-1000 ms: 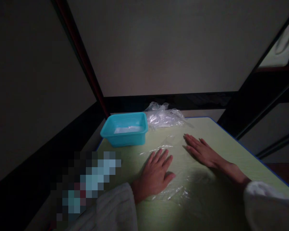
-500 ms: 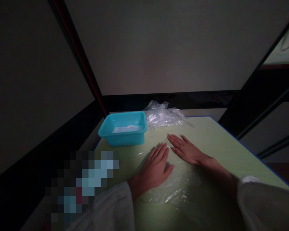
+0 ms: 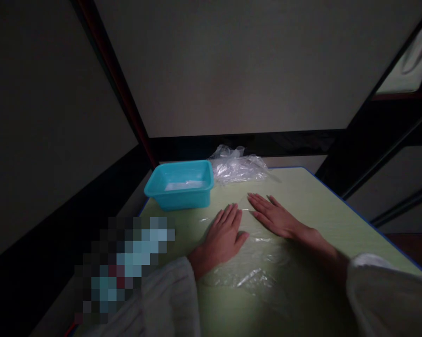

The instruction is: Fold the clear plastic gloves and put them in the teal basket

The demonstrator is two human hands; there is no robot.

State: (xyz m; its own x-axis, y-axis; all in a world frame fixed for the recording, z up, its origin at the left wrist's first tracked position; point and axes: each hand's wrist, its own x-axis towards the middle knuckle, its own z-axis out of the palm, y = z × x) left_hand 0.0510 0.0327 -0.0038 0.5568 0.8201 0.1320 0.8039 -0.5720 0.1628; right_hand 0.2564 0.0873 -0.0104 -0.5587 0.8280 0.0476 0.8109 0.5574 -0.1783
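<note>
1. Fingers [image 3: 229, 216] of the left hand [image 3: 221, 241] are held nearly together, with the thumb spread away; nothing is seen to be gripped.
2. On the right hand [image 3: 277, 219], laid palm down just beside the left, the middle fingers are kept close, while the thumb and little finger are set apart. Nothing is grasped there either.
3. Clear film [image 3: 255, 279] is spread on the pale green tabletop [image 3: 323, 220], between the hands and nearer the wearer. Whether its edges are covered by the palms cannot be told.
4. As far as can be judged, the spreading is mostly done: much of the film is laid low against the surface.
5. Creases are left, seen as bright ridges below the left hand and fainter ones between the wrists.
6. Bunched clear plastic [image 3: 237, 169] is left crumpled at the far edge, beside a blue tub [image 3: 183, 202] in which something white [image 3: 185, 185] is held.
</note>
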